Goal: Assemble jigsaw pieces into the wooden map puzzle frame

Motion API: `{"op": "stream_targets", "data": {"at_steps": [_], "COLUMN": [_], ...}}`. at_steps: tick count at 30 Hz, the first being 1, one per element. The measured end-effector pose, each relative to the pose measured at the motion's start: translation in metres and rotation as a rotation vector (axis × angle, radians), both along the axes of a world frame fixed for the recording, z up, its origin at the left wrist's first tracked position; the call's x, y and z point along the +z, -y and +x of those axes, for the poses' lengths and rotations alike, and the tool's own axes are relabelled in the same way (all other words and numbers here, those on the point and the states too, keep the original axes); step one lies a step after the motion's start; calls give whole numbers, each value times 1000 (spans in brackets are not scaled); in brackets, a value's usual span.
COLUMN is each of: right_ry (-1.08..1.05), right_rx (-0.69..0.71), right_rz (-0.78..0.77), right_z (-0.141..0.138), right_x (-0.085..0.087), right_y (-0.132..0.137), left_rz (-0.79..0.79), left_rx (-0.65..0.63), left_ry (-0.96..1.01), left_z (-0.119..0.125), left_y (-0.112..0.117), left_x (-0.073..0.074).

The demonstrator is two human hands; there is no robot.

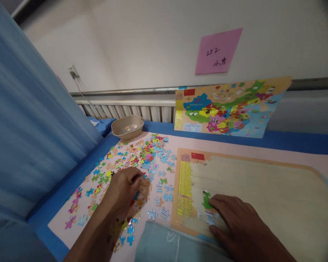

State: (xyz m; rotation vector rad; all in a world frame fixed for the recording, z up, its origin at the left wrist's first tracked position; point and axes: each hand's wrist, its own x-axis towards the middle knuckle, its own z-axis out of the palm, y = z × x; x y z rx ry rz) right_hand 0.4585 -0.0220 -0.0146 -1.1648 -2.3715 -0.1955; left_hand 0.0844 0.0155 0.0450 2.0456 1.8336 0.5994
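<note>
My left hand (pixel 127 183) is over the loose jigsaw pieces left of the puzzle board (pixel 248 185), its fingers curled together. What they hold, if anything, is hidden. Beside it lies a blurred patch of orange-toned pieces (pixel 144 191). My right hand (pixel 237 222) rests low over the board with fingers stretched and apart. Its index fingertip touches or nearly touches a green jigsaw piece (pixel 207 201), and a few pale blue lettered pieces (pixel 210 219) lie just below that. Joined pieces along the board's left side include a yellow lettered strip (pixel 184 187) and a red flag (pixel 197 156).
Many loose pieces (pixel 98 178) spread over the pink sheet (pixel 58 223). A beige basin (pixel 128 128) with a few pieces stands at the back. The map picture (pixel 224 109) leans on the wall rail. A blue curtain (pixel 41 109) hangs left; grey-blue cloth (pixel 164 242) lies in front.
</note>
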Motion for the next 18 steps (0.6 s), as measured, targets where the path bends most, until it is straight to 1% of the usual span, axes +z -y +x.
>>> {"op": "stream_targets", "data": {"at_steps": [2,4,8,11,14,16,18], "right_ry": [7,11,16,0,-5,-2,24], "right_rx": [2,7,14,29,44,48,38], "right_rz": [7,25,63,81,57,43,9], "right_z": [0,0,0,0,6,12,19], "right_x": [0,1,3,0,-11,-23,-37], "right_y": [0,-2,-5,-7,-9,-11,-15], "left_rz": [122,178,190,234,292,344,409], "left_rx": [129,175,145,135,175,241,335], "left_ry": [23,26,-4,-20,10,76,165], "left_z": [-7,-11,-13,-14,-20,-27,-36], "left_y": [-2,-4,-7,-10,-11,-11,-10], "left_x": [3,2,-9,-14,-9,-2,5]}}
